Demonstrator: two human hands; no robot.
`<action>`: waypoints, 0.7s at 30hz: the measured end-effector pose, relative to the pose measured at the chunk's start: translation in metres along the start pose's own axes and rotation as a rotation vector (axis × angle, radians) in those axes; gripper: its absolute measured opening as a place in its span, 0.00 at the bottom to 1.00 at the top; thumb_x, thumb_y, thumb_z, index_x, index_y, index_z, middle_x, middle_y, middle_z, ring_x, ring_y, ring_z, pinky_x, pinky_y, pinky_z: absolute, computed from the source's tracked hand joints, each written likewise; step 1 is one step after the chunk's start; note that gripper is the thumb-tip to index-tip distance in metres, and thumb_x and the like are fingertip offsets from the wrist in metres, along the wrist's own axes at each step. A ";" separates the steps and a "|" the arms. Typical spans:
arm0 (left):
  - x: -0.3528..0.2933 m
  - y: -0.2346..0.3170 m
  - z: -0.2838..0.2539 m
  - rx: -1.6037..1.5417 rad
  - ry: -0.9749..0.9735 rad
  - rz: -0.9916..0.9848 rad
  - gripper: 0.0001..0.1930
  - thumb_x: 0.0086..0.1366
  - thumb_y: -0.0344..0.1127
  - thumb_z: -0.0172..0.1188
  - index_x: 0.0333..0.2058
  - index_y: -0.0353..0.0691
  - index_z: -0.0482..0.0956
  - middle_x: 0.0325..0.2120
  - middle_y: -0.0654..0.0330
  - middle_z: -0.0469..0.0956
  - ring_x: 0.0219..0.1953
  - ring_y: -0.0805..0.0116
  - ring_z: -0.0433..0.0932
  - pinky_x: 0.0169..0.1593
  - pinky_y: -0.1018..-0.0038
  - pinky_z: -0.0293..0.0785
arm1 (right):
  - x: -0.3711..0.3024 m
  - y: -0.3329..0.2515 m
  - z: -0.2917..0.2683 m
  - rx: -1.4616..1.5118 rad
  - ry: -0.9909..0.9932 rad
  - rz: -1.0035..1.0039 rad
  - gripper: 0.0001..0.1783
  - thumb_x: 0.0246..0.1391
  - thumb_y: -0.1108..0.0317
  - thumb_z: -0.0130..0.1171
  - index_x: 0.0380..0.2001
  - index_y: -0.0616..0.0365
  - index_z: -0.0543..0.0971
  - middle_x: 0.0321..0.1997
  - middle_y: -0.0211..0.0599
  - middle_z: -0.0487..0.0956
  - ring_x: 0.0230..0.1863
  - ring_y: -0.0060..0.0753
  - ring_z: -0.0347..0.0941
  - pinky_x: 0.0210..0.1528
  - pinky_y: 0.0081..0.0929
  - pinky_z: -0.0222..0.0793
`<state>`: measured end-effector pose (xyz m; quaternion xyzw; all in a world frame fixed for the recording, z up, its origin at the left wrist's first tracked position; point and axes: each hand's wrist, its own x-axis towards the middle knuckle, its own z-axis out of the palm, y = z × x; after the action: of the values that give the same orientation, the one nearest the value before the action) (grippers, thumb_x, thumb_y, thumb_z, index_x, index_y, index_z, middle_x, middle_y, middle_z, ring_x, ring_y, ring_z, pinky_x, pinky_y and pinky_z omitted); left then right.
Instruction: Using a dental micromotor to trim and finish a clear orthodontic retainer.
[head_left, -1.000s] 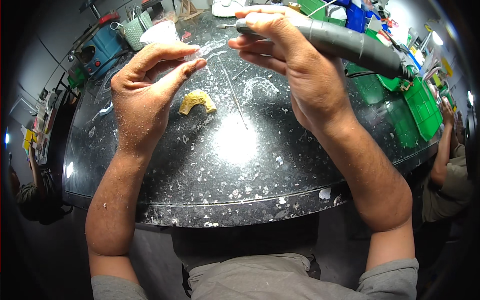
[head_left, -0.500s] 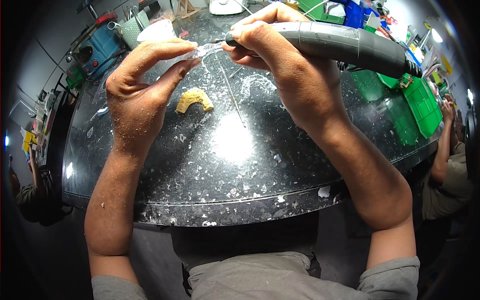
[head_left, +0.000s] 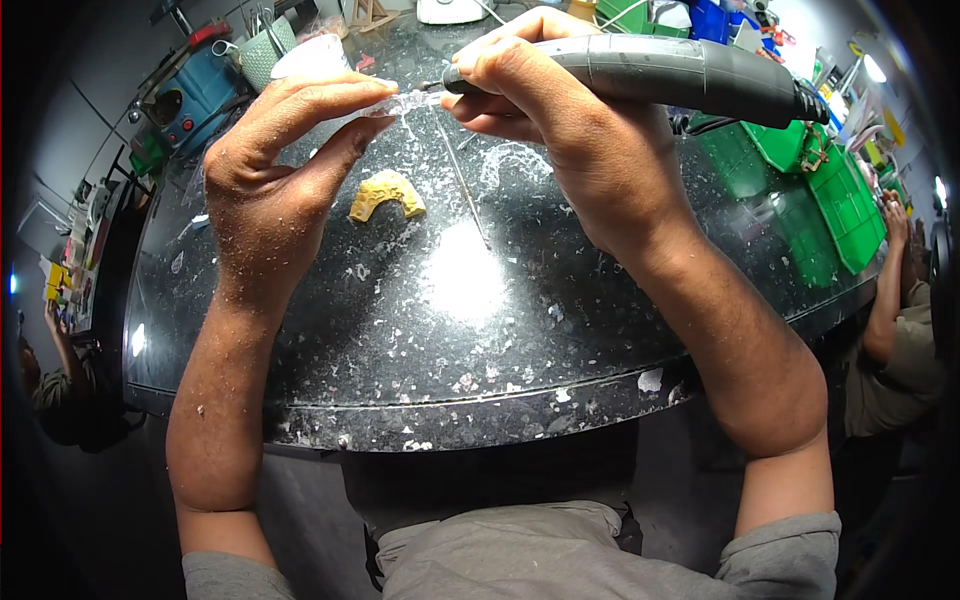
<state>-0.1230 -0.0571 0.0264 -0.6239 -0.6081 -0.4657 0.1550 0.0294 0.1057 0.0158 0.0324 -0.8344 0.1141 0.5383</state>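
Between the thumb and fingers of my left hand, a clear plastic dental aligner is pinched; its outline is hard to see. My right hand grips a thick dark-grey rotary handpiece, its tip pointing left at the aligner. Whether tip and plastic touch, I cannot tell. Below my left fingers lies a yellow horseshoe-shaped dental model. A thin metal hand instrument rests on the black table between my hands. Another clear aligner lies beside my right wrist.
White shavings dot the black tabletop. At the back left stand a blue machine and a pale green tool holder. Green bins line the right side. Other people's arms show at both far edges.
My left hand has shifted slightly left. The rear end of the handpiece has swung up and a little left in my right hand. Both grips are the same.
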 end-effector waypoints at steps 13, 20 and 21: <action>0.001 0.003 -0.002 0.044 -0.034 0.009 0.13 0.58 0.18 0.66 0.42 0.37 0.86 0.42 0.57 0.84 0.47 0.70 0.81 0.53 0.74 0.76 | 0.001 -0.004 -0.002 -0.055 0.000 -0.042 0.10 0.56 0.71 0.61 0.41 0.48 0.82 0.37 0.32 0.81 0.38 0.32 0.81 0.39 0.27 0.78; 0.001 0.006 0.003 0.037 0.034 -0.014 0.11 0.55 0.25 0.72 0.38 0.40 0.88 0.36 0.62 0.86 0.43 0.71 0.83 0.50 0.75 0.78 | -0.002 0.000 0.002 -0.055 0.041 -0.051 0.08 0.58 0.69 0.61 0.42 0.48 0.82 0.37 0.33 0.81 0.39 0.33 0.81 0.40 0.27 0.79; 0.001 0.007 0.003 0.035 0.032 -0.029 0.11 0.55 0.25 0.72 0.38 0.40 0.88 0.36 0.61 0.86 0.42 0.72 0.83 0.49 0.75 0.78 | -0.003 0.000 0.002 -0.016 0.045 -0.043 0.08 0.59 0.68 0.61 0.42 0.50 0.82 0.37 0.32 0.82 0.39 0.30 0.81 0.40 0.25 0.78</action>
<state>-0.1158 -0.0555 0.0279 -0.6047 -0.6226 -0.4672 0.1687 0.0287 0.1053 0.0120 0.0433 -0.8221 0.0967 0.5594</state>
